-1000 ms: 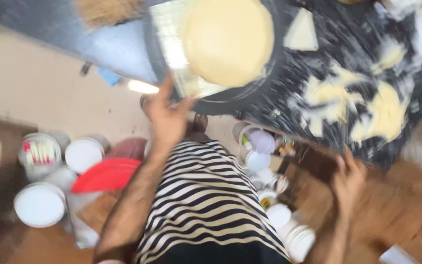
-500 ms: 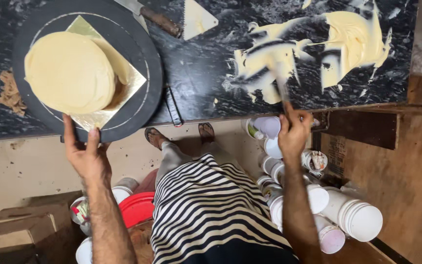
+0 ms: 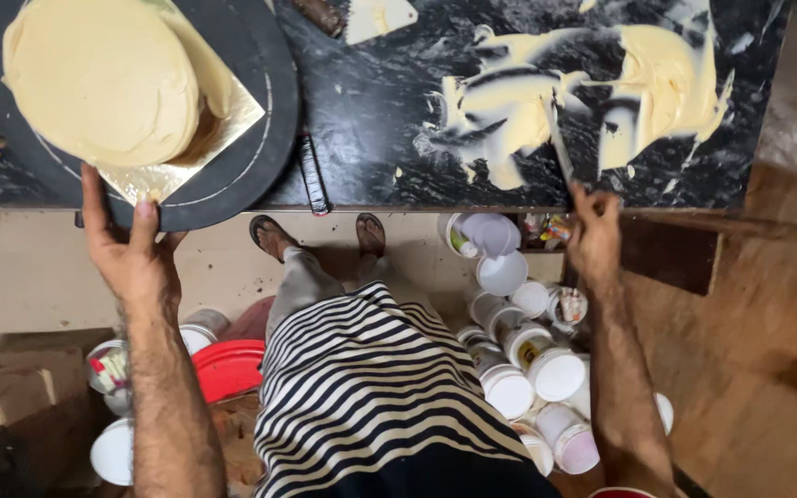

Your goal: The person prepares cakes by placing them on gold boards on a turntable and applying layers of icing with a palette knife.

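A round cake (image 3: 99, 78) coated in pale cream sits on a gold square board (image 3: 200, 138) on a black turntable (image 3: 265, 111) at the counter's left. My left hand (image 3: 131, 249) rests on the turntable's near rim, fingers spread on it. My right hand (image 3: 594, 235) is shut on the handle of a palette knife (image 3: 557, 138), whose blade reaches into the cream (image 3: 509, 111) smeared across the black counter (image 3: 371, 120).
A second scraper (image 3: 371, 14) lies at the counter's far edge. A dark tool (image 3: 312, 175) lies at the front edge. Several white lidded tubs (image 3: 518, 360) crowd the floor below. A red lid (image 3: 228, 364) and cardboard boxes (image 3: 11, 387) stand at the left.
The view has swung and settled closer over the counter. My left hand stays at the turntable rim, and my right hand has moved to the counter edge with the palette knife in the cream.
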